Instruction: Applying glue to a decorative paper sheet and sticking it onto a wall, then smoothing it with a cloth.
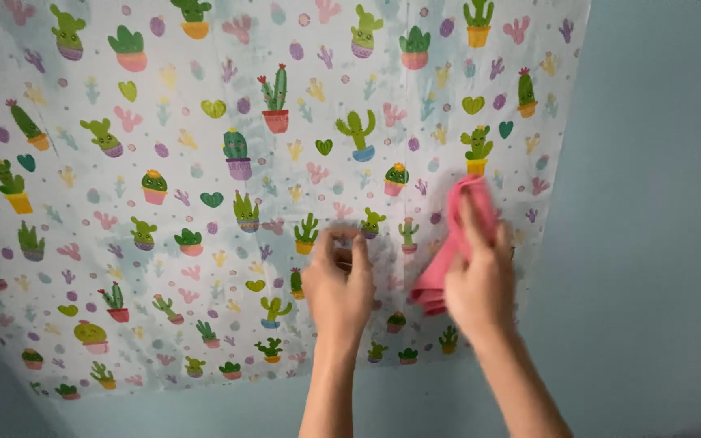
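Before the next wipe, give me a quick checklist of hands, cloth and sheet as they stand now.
1. Pink cloth in the right hand: ok, fingers pressed over it, cloth bunched against the sheet.
2. Left hand bracing the cactus-print sheet: ok, it lies flat on the sheet just left of the cloth.
3. Hands apart: ok, a narrow gap shows between them.
4. Sheet lying flat on the blue wall: cannot tell; pale patches show, and the area around the hands is blurred.
5. Sheet's lower edge stuck down: cannot tell at this sharpness.
6. Cloth inside the sheet's right edge: ok, the edge lies further right.
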